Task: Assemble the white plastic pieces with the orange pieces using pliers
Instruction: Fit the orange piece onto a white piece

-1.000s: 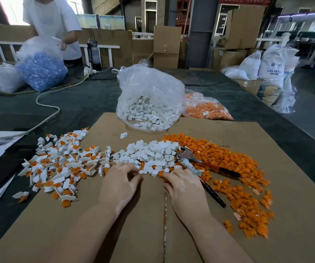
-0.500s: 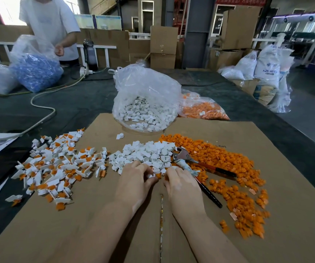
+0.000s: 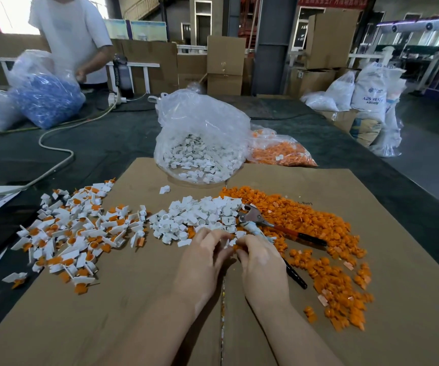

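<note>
left hand (image 3: 202,257) moved in to right hand (image 3: 259,257) | both pinching small pieces (blurred) | pliers (image 3: 271,228) lying

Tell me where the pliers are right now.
In the head view, the pliers lie on the cardboard sheet right of centre, head between the white pieces and orange pieces, just beyond the right hand.

One pair of pliers (image 3: 255,219) at 1 o'clock of the hands. Two hands: left hand (image 3: 202,262), right hand (image 3: 260,262). Three loose heaps: white pieces (image 3: 200,215) at 12 o'clock, orange pieces (image 3: 311,225) at 2 o'clock, assembled pieces (image 3: 75,233) at 9 o'clock; individual pieces too numerous to count. One cardboard sheet (image 3: 134,313). Two bags at 12 o'clock: white-piece bag (image 3: 200,138), orange-piece bag (image 3: 279,151).
</note>
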`<state>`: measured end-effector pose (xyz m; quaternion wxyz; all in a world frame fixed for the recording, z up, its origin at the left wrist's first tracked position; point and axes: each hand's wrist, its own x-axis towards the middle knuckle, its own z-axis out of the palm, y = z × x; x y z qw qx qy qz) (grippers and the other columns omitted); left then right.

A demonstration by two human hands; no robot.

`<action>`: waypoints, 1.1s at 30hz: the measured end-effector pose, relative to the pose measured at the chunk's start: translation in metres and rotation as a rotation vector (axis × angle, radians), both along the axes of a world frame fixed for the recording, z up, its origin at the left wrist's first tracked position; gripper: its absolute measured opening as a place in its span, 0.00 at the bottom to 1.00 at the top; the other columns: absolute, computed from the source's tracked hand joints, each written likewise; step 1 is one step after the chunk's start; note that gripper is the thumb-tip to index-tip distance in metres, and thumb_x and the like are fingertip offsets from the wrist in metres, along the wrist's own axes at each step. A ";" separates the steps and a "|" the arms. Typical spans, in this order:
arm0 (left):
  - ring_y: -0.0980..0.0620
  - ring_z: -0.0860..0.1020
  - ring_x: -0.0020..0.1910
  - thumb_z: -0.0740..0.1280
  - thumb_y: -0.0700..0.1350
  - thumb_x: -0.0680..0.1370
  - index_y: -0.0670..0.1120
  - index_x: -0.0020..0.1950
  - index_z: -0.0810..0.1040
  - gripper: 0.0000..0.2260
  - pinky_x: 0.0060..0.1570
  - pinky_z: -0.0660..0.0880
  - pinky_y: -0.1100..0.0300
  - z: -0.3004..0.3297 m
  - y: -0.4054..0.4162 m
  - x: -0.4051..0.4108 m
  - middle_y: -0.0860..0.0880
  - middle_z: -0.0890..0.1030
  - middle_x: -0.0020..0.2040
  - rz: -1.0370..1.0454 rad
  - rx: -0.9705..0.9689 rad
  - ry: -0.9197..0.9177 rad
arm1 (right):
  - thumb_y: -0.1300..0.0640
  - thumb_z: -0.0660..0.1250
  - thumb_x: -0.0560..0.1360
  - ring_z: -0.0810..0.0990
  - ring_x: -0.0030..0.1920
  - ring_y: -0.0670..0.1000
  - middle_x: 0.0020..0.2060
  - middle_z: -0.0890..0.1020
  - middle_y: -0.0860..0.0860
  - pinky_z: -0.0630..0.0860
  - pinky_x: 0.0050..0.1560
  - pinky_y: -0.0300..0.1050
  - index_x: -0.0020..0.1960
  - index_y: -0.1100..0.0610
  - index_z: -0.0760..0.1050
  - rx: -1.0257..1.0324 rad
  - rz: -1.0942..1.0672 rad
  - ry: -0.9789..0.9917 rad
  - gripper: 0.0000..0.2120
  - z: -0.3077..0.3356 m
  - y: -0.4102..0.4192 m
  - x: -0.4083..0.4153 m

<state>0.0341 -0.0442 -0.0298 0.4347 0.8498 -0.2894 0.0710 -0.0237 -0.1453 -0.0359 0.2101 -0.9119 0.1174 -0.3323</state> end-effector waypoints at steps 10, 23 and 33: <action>0.70 0.76 0.40 0.71 0.43 0.73 0.56 0.43 0.79 0.06 0.39 0.67 0.79 0.002 0.008 -0.001 0.65 0.78 0.34 0.067 -0.132 0.233 | 0.71 0.72 0.68 0.80 0.43 0.54 0.39 0.82 0.53 0.77 0.42 0.47 0.46 0.60 0.80 0.025 0.037 -0.039 0.09 0.005 0.001 -0.002; 0.57 0.77 0.40 0.67 0.40 0.76 0.49 0.46 0.78 0.04 0.39 0.70 0.74 0.001 0.010 0.004 0.53 0.79 0.39 0.070 -0.273 0.402 | 0.55 0.69 0.74 0.74 0.39 0.45 0.34 0.77 0.44 0.67 0.37 0.35 0.41 0.55 0.77 0.274 0.102 0.067 0.05 0.007 -0.002 -0.005; 0.56 0.78 0.39 0.68 0.40 0.75 0.46 0.46 0.78 0.02 0.38 0.71 0.71 0.003 0.011 0.000 0.50 0.80 0.38 0.019 -0.214 0.389 | 0.59 0.69 0.73 0.71 0.35 0.48 0.31 0.74 0.48 0.62 0.34 0.38 0.36 0.58 0.72 0.121 0.088 0.076 0.09 0.004 0.001 -0.004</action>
